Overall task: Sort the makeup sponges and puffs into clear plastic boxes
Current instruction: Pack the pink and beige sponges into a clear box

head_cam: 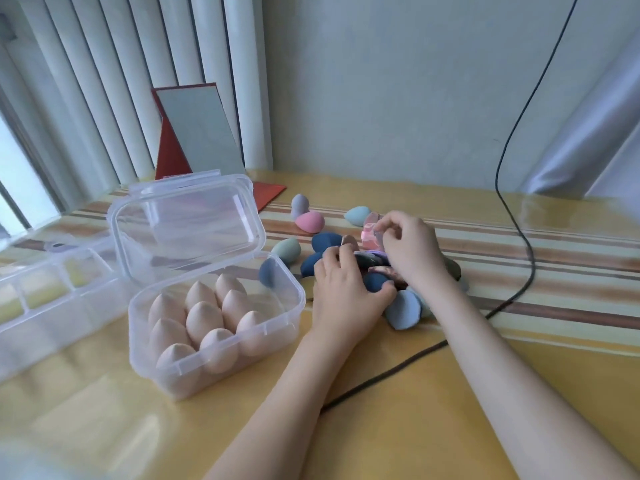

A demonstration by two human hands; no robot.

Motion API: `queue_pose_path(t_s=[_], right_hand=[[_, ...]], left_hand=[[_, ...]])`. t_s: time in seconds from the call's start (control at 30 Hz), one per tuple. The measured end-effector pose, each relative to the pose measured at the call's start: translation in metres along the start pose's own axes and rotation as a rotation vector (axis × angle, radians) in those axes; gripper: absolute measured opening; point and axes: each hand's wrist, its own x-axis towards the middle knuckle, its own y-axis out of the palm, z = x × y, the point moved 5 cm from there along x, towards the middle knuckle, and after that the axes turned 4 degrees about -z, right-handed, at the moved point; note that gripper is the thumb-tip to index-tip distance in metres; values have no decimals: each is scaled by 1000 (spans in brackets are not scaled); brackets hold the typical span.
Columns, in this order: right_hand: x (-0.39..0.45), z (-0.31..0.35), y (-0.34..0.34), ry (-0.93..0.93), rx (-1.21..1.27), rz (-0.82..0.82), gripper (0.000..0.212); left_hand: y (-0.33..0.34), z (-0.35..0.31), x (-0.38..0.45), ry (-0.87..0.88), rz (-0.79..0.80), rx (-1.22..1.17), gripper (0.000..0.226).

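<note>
A clear plastic box (pixel 284 289) with its lid (pixel 187 216) up stands left of centre, filled with several beige egg-shaped sponges (pixel 204 318). A heap of coloured sponges and puffs lies behind it: dark blue (pixel 325 240), pale blue (pixel 403 310), pink (pixel 309 221), lilac (pixel 299 204), mint (pixel 356 215), green (pixel 286 249). My left hand (pixel 346 292) is curled over the heap, holding a dark blue sponge (pixel 375 281) and a flat puff. My right hand (pixel 410 247) pinches a small pink piece (pixel 369 233) above the heap.
A second clear box (pixel 52 306) with compartments sits at the far left. A red folding mirror (pixel 197 129) stands at the back by the curtain. A black cable (pixel 512 161) runs down the wall and across the yellow striped table (pixel 519 341) under my right forearm.
</note>
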Motion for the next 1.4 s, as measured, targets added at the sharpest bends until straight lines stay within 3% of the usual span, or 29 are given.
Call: queue_pose_path(t_s=[0.17, 0.37, 0.6, 0.97, 1.13, 1.27, 1.4], right_hand=[[-2, -13, 17, -25, 27, 177, 36], [-3, -13, 19, -88, 17, 142, 35], [-2, -20, 22, -72, 30, 164, 29], [-4, -21, 21, -41, 96, 197, 24], [-5, -20, 21, -49, 108, 190, 22], [-5, -20, 21, -68, 78, 194, 18], [-2, -13, 16, -43, 134, 123, 17]], left_hand=[[-8, 8, 7, -113, -12, -156, 59], [1, 5, 0, 27, 72, 37, 72], [-9, 2, 1, 99, -19, -28, 32], [-12, -1, 1, 89, -113, -60, 30], [-19, -3, -1, -11, -135, -194, 32], [-32, 0, -2, -135, -259, -352, 28], [-20, 0, -1, -87, -163, -266, 27]])
